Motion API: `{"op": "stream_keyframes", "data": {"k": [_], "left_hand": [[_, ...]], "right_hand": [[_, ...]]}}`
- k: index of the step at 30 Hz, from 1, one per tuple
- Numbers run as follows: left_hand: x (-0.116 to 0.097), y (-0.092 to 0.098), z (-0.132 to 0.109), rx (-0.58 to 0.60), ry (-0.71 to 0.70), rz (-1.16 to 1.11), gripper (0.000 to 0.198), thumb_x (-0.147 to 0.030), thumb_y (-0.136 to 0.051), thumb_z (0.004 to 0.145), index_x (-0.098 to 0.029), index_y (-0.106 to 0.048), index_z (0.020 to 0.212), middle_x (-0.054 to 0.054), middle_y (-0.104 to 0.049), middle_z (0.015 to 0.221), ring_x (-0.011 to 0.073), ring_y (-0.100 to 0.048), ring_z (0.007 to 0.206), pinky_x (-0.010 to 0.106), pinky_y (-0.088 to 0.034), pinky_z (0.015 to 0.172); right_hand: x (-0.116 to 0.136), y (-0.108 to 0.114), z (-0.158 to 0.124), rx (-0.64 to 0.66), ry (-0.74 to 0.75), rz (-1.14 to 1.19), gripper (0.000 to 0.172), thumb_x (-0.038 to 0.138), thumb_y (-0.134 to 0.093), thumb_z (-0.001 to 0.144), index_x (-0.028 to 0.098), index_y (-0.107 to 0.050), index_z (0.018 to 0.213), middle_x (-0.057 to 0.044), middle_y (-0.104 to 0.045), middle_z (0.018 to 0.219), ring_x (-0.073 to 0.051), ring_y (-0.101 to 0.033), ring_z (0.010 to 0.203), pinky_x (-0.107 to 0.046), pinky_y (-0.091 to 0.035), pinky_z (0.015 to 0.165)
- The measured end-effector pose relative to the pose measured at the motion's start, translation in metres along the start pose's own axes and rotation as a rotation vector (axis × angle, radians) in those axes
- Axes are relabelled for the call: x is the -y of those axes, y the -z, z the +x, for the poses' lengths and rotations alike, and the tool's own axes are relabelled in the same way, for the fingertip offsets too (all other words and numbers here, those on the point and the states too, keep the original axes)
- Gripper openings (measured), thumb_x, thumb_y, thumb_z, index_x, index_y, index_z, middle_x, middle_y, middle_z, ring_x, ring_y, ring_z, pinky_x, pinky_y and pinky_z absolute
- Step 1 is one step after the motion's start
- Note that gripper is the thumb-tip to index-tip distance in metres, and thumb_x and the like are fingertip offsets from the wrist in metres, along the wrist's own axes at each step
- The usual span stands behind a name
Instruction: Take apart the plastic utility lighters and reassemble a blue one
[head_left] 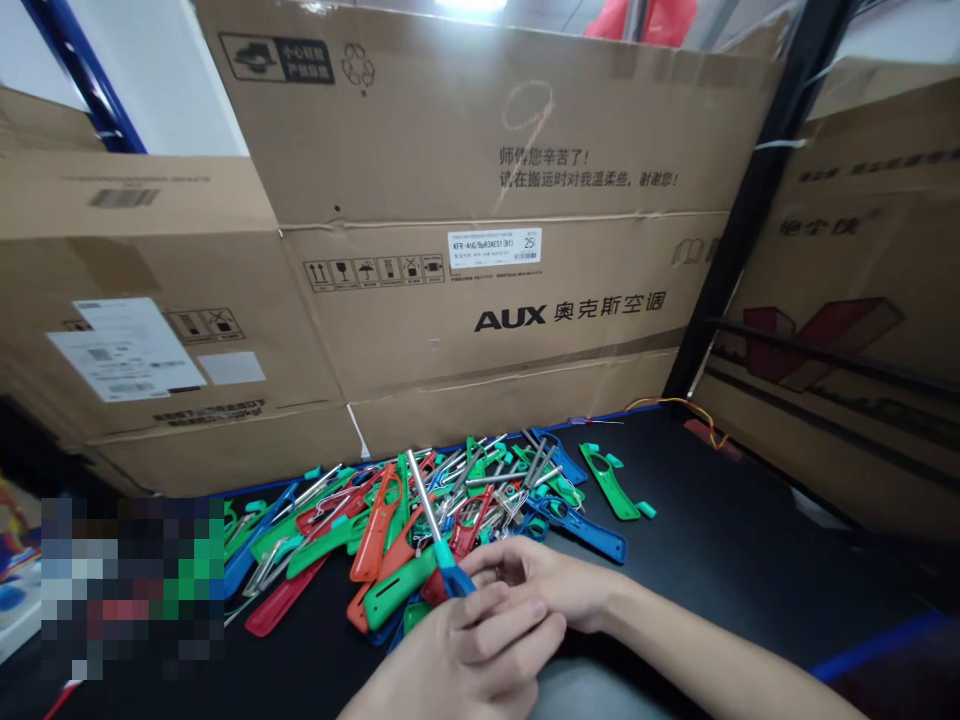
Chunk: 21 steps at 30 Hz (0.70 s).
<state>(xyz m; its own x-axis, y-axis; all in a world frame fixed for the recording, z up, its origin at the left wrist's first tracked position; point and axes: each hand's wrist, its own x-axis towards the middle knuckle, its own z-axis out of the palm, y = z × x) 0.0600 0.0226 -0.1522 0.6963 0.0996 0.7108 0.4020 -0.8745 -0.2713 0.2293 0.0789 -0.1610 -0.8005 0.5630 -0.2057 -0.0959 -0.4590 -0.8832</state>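
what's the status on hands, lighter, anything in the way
Left hand on lighter, right hand close against left, grip hidden. Lighter's metal tube points up. Parts heap crowds just beyond hands.

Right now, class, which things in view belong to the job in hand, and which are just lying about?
Belongs to the job:
- blue piece with teal collar and metal tube, at the left hand and right hand
- probably the heap of coloured handles and metal tubes, similar parts

Probably just lying about:
- AUX carton
- carton at right
- yellow-red wire
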Motion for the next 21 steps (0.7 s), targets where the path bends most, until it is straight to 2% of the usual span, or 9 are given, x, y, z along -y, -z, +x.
{"op": "stream_keyframes", "data": {"k": [3,5,6,8,10,12,15,17,21], "left_hand": [[0.000,-0.001,-0.002,0.021,0.016,0.045,0.021,-0.007,-0.061,0.087,-0.025,-0.067,0.078,-0.007,-0.064,0.132,0.0095,-0.047,0.134,0.027,-0.026,0.130],[0.003,-0.002,-0.005,0.030,0.076,0.114,0.024,-0.007,-0.060,0.088,-0.026,-0.072,0.094,-0.004,-0.061,0.134,0.0113,-0.045,0.136,0.032,-0.017,0.133],[0.006,-0.002,-0.007,0.030,0.130,0.143,0.031,-0.005,-0.058,0.088,-0.027,-0.072,0.104,-0.002,-0.059,0.135,0.0138,-0.044,0.138,0.036,-0.015,0.134],[0.012,-0.001,-0.011,0.014,0.245,0.168,0.048,0.001,-0.054,0.084,-0.026,-0.068,0.122,0.004,-0.056,0.136,0.0203,-0.041,0.144,0.044,-0.021,0.132],[0.017,0.001,-0.013,0.010,0.332,0.147,0.056,0.004,-0.049,0.082,-0.023,-0.064,0.128,0.009,-0.056,0.137,0.0243,-0.042,0.145,0.047,-0.032,0.126],[0.021,0.004,-0.013,0.003,0.385,0.076,0.050,0.004,-0.049,0.083,-0.020,-0.064,0.124,0.009,-0.063,0.129,0.0230,-0.052,0.136,0.045,-0.043,0.119],[0.023,0.006,-0.009,-0.048,0.426,-0.098,0.030,-0.001,-0.056,0.087,-0.018,-0.067,0.109,0.007,-0.071,0.106,0.0178,-0.066,0.106,0.038,-0.054,0.104],[0.022,0.005,-0.006,-0.096,0.421,-0.152,0.023,-0.004,-0.061,0.089,-0.017,-0.068,0.106,0.006,-0.072,0.098,0.0163,-0.067,0.094,0.034,-0.058,0.093],[0.021,-0.001,-0.006,-0.152,0.413,-0.185,0.022,-0.001,-0.063,0.089,-0.017,-0.070,0.104,0.007,-0.073,0.094,0.0157,-0.068,0.089,0.029,-0.060,0.083]], "right_hand": [[-0.002,-0.001,0.001,-0.027,0.041,0.029,0.055,0.037,-0.097,0.060,0.013,-0.075,0.104,-0.004,-0.069,0.093,-0.009,-0.062,0.080,-0.018,-0.047,0.073],[-0.001,-0.002,0.001,-0.102,0.109,0.100,0.057,0.039,-0.097,0.060,0.014,-0.075,0.105,-0.004,-0.069,0.094,-0.008,-0.061,0.078,-0.017,-0.047,0.071],[0.000,-0.002,0.000,-0.150,0.151,0.143,0.059,0.041,-0.098,0.060,0.014,-0.074,0.106,-0.003,-0.068,0.093,-0.007,-0.060,0.075,-0.017,-0.046,0.068],[0.005,0.000,0.000,-0.242,0.255,0.216,0.060,0.043,-0.097,0.061,0.016,-0.073,0.109,-0.002,-0.067,0.094,-0.007,-0.058,0.070,-0.017,-0.046,0.064],[0.012,0.005,0.000,-0.299,0.368,0.228,0.056,0.046,-0.093,0.068,0.017,-0.071,0.111,-0.004,-0.067,0.097,-0.008,-0.060,0.070,-0.019,-0.049,0.064],[0.019,0.012,0.000,-0.341,0.452,0.205,0.053,0.048,-0.088,0.076,0.016,-0.068,0.113,-0.007,-0.068,0.100,-0.011,-0.064,0.072,-0.022,-0.052,0.065],[0.024,0.020,0.000,-0.391,0.495,0.181,0.051,0.049,-0.085,0.080,0.016,-0.066,0.114,-0.009,-0.068,0.101,-0.013,-0.067,0.071,-0.023,-0.053,0.061],[0.024,0.022,0.001,-0.399,0.496,0.184,0.051,0.048,-0.086,0.079,0.016,-0.065,0.113,-0.008,-0.068,0.101,-0.014,-0.068,0.072,-0.023,-0.054,0.061],[0.020,0.020,0.002,-0.387,0.490,0.204,0.051,0.048,-0.087,0.078,0.017,-0.063,0.112,-0.007,-0.067,0.100,-0.016,-0.069,0.073,-0.025,-0.056,0.062]]}}
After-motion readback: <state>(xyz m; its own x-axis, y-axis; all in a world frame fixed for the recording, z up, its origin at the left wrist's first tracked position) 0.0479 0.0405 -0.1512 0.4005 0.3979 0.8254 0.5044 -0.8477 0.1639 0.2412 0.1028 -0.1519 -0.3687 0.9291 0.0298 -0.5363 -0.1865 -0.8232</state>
